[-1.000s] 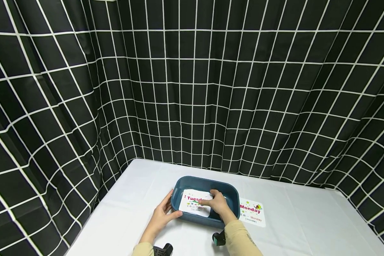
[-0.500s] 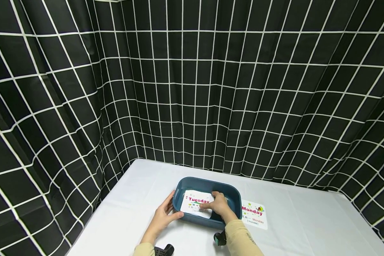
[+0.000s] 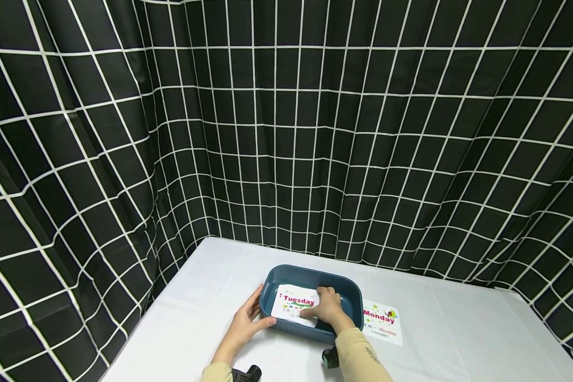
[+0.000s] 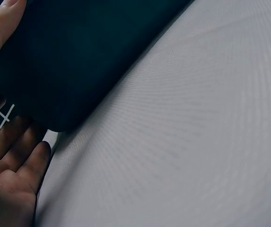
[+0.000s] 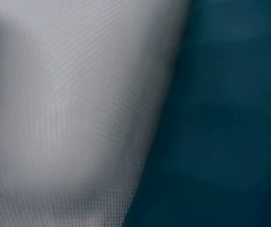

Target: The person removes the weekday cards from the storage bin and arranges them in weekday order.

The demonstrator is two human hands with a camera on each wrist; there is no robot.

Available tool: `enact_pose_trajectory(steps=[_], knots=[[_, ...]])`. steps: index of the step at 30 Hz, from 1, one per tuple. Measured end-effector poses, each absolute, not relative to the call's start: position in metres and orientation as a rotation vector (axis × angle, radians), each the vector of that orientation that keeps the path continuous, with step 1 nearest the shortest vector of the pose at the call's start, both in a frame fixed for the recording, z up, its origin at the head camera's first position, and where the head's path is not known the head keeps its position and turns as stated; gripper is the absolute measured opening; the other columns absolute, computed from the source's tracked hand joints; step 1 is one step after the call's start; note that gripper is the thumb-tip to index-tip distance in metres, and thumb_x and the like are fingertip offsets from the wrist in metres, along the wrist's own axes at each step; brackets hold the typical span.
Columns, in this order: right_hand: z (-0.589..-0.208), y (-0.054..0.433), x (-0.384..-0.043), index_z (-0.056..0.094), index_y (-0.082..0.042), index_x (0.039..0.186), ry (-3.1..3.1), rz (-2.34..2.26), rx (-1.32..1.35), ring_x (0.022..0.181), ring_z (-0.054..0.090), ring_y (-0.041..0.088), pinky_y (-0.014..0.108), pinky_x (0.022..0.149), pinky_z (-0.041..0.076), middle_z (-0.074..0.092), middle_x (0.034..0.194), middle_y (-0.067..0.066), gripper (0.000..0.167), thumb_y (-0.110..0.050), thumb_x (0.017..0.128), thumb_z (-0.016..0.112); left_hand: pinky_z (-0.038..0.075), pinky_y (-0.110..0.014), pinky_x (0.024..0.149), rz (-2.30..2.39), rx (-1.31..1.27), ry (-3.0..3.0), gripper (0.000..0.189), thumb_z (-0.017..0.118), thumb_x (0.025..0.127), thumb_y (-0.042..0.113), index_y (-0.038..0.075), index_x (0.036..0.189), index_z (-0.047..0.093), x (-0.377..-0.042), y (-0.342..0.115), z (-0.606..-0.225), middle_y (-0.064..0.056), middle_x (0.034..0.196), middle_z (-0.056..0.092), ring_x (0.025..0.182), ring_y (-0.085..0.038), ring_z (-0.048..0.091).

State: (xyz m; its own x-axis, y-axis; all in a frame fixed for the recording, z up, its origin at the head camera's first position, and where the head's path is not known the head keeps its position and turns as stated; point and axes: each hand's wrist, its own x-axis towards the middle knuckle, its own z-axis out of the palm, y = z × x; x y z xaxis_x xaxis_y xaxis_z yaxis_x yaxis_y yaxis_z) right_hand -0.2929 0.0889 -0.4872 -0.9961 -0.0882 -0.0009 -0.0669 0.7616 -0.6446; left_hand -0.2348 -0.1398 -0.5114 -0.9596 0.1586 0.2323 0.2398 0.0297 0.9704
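While the left hand (image 3: pixel 241 324) gripped the blue bin (image 3: pixel 310 277), whether the right hand (image 3: pixel 329 310) pinched was unclear. The Tuesday flashcard (image 3: pixel 288 307) seemed light, best edge-held.

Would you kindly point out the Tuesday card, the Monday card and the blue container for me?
Tuesday card (image 3: pixel 293 305): head view, on its printed face below the word.
Monday card (image 3: pixel 382 323): head view, on the middle of its visible face.
Blue container (image 3: pixel 310 277): head view, on its far inner wall.

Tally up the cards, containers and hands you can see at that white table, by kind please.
Cards showing: 2 (Tuesday card, Monday card)
Containers: 1 (blue tray)
Hands: 2 (left hand, right hand)
Total: 5
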Motion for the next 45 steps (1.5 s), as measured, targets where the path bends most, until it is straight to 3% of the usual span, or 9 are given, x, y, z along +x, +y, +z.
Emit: enact_pose_trajectory(steps=[15,23,31,45], knots=[[-0.4859,0.0951,-0.2885,0.049,0.009,0.125,2.917,-1.01,-0.123,0.102,0.038,0.038,0.053,0.094,0.039,0.043,0.117,0.025,0.086,-0.021,0.056,0.09,0.029,-0.045,0.107,-2.099,-0.423,-2.217,0.084,0.075,0.078,0.01,0.001,0.145,0.025,-0.2352,-0.1349,-0.5115,-0.027,0.136,0.039,0.127,-0.04,0.034],[-0.4889,0.0961,-0.2872,0.051,0.01,0.118,2.913,-1.079,-0.072,0.101,0.039,0.037,0.052,0.095,0.039,0.044,0.111,0.023,0.082,-0.019,0.053,0.091,0.03,-0.043,0.106,-2.096,-0.433,-2.214,0.085,0.076,0.077,0.01,0.002,0.145,0.026,-0.2348,-0.1339,-0.5129,-0.028,0.135,0.04,0.126,-0.04,0.035],[-0.4869,0.0933,-0.2864,0.048,0.009,0.109,2.918,-1.159,-0.049,0.098,0.043,0.038,0.05,0.091,0.041,0.046,0.102,0.02,0.075,-0.01,0.051,0.091,0.029,-0.043,0.106,-2.093,-0.43,-2.227,0.083,0.073,0.079,0.007,0.0,0.145,0.024,-0.235,-0.1357,-0.5113,-0.027,0.137,0.038,0.127,-0.04,0.034],[-0.4805,0.0892,-0.2874,0.041,0.005,0.11,2.909,-1.248,0.029,0.093,0.049,0.035,0.048,0.085,0.046,0.046,0.103,0.022,0.072,0.001,0.055,0.086,0.033,-0.038,0.105,-2.062,-0.38,-2.246,0.082,0.075,0.078,0.009,0.002,0.144,0.027,-0.2314,-0.1367,-0.5084,-0.023,0.137,0.04,0.126,-0.036,0.037]])
